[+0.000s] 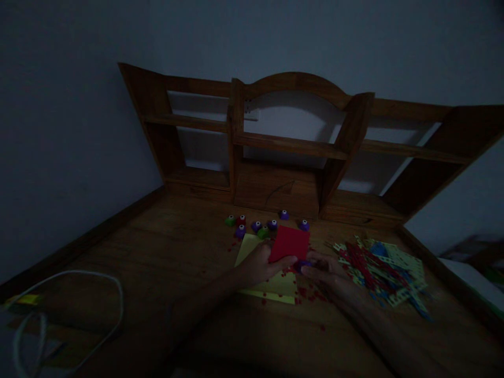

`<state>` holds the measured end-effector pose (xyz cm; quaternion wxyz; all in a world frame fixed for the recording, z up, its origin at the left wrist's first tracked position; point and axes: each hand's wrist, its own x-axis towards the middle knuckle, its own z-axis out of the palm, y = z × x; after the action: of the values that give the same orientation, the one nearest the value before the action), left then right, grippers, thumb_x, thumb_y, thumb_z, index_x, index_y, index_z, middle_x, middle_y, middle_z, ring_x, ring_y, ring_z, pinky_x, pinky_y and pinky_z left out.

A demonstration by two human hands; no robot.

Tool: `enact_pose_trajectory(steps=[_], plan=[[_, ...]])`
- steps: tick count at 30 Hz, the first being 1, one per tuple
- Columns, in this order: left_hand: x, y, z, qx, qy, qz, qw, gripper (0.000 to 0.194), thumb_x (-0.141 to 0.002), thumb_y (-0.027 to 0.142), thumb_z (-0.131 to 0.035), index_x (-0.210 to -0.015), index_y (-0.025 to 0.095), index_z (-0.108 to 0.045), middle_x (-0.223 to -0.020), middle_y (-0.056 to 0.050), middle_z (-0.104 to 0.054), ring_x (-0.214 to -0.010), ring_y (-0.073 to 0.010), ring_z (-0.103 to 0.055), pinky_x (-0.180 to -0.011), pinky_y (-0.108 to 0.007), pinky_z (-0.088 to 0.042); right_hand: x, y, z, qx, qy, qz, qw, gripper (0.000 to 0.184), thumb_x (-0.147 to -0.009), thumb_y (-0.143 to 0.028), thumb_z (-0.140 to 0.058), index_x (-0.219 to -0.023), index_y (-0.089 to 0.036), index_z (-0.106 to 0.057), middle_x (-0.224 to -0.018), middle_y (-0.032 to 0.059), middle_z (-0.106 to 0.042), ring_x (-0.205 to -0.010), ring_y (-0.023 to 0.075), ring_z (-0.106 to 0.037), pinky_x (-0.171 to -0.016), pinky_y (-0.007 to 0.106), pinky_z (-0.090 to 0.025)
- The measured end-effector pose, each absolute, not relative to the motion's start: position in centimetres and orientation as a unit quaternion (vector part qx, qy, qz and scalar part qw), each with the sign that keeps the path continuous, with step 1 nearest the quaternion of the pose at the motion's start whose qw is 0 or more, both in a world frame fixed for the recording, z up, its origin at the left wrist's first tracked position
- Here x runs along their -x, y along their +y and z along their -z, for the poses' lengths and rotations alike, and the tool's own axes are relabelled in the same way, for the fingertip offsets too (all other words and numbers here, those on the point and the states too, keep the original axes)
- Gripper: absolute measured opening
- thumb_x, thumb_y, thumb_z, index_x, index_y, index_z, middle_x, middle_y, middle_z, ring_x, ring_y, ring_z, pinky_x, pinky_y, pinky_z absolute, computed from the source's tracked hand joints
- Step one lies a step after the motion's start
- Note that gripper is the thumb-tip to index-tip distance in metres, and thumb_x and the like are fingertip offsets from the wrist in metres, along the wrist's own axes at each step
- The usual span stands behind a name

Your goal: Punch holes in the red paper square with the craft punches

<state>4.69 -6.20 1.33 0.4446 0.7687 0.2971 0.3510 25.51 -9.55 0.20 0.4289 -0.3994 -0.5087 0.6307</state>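
My left hand [262, 265] is closed on a sheet of red paper [291, 243], thumb on top near its lower edge. In my right hand [328, 273] is a small purple craft punch [302, 265], gripped at the paper's lower right corner. Whether the paper's edge sits inside the punch is too dark to tell. Beneath both hands lies yellow paper [275, 290] with small red paper bits [305, 293] scattered on and around it. Behind the red sheet stand several more punches, among them a green punch [230, 220], a red punch [241, 220] and a purple punch [284, 214].
A heap of red, blue and yellow-green plastic pieces [370, 268] covers the desk's right side. A wooden shelf unit [283, 144] stands along the back against the wall. At the lower left, a white cable [118, 294] loops near a yellow item [25, 300]. The room is dim.
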Motion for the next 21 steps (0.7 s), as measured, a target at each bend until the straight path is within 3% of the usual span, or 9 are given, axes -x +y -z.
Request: enact_pose_trajectory(steps=[11, 16, 21], plan=[[-4.5, -6.9, -2.1, -0.777, 0.274, -0.350, 0.445, 0.032, -0.085, 0.041, -0.055, -0.104, 0.016, -0.063, -0.094, -0.005, -0.065, -0.087, -0.0180, -0.059, -0.080, -0.027, -0.047, -25.7, -9.5, -0.5, 0.388, -0.508, -0.626, 0.446, 0.027, -0.070, -0.030, -0.076, -0.093, -0.021, -0.068, -0.092, 0.0061, -0.070, -0.085, 0.0224, -0.066, -0.081, 0.036, -0.050], [-4.8, -6.7, -0.6, -0.782, 0.284, -0.348, 0.432, 0.029, -0.085, 0.040, -0.055, -0.093, 0.015, -0.066, -0.081, -0.006, -0.066, -0.074, -0.0162, -0.059, -0.075, -0.028, -0.049, -25.3, -9.5, 0.0, 0.389, -0.529, -0.608, 0.446, 0.029, -0.067, -0.032, -0.078, -0.092, -0.021, -0.068, -0.090, 0.0054, -0.070, -0.083, 0.0213, -0.065, -0.080, 0.033, -0.050], [-5.0, -6.7, 0.3, -0.774, 0.299, -0.365, 0.422, 0.028, -0.086, 0.040, -0.053, -0.099, 0.017, -0.065, -0.092, -0.008, -0.068, -0.083, -0.0181, -0.062, -0.077, -0.028, -0.050, -25.2, -9.6, 0.3, 0.404, -0.562, -0.576, 0.436, 0.026, -0.067, -0.030, -0.078, -0.088, -0.020, -0.067, -0.083, 0.0023, -0.067, -0.075, 0.0172, -0.063, -0.071, 0.028, -0.049]])
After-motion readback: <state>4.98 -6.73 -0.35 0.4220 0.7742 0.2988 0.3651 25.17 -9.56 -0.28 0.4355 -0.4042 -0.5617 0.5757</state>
